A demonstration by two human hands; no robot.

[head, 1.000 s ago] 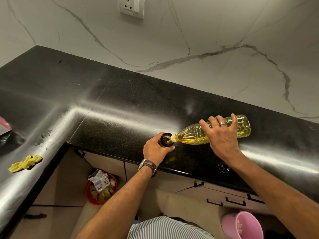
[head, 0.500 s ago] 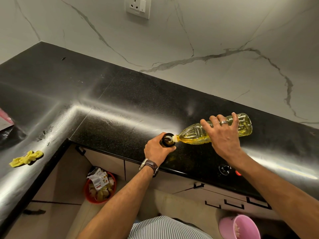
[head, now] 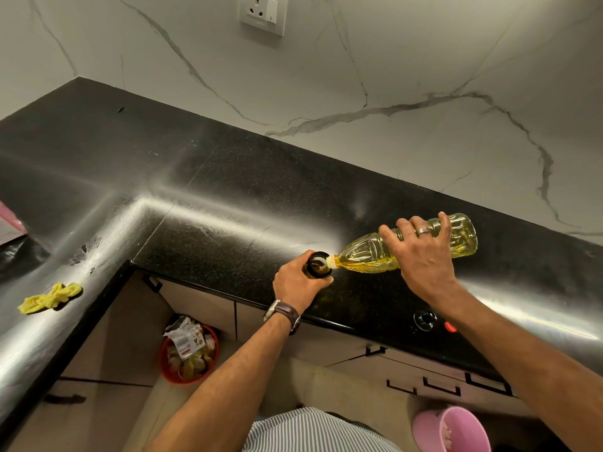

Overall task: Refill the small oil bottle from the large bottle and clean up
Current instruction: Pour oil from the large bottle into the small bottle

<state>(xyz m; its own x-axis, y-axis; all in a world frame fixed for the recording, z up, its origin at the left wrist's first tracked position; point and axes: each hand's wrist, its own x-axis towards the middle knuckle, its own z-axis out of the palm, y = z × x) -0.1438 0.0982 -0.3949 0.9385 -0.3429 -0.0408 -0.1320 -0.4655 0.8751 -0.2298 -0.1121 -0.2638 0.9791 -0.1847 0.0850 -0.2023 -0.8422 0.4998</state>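
The large clear bottle [head: 368, 254] of yellow oil lies tipped nearly flat above the black counter [head: 228, 197], its mouth resting at the rim of the small dark bottle [head: 318, 263]. My right hand [head: 421, 256] grips the large bottle around its middle from above. My left hand [head: 298, 282] is wrapped around the small bottle, which stands upright near the counter's front edge; most of its body is hidden by my fingers. A yellow cloth [head: 49, 298] lies crumpled on the left arm of the counter.
A round clear lid [head: 424, 319] and a small red cap [head: 451, 327] lie on the counter by my right forearm. Below the counter stand a red bin [head: 187, 353] full of wrappers and a pink bucket [head: 452, 430]. A pink-edged object [head: 9, 223] sits at far left.
Both hands and both bottles hold the same pose. The camera has tilted slightly, bringing more of the wall and the caps by my right arm into view.
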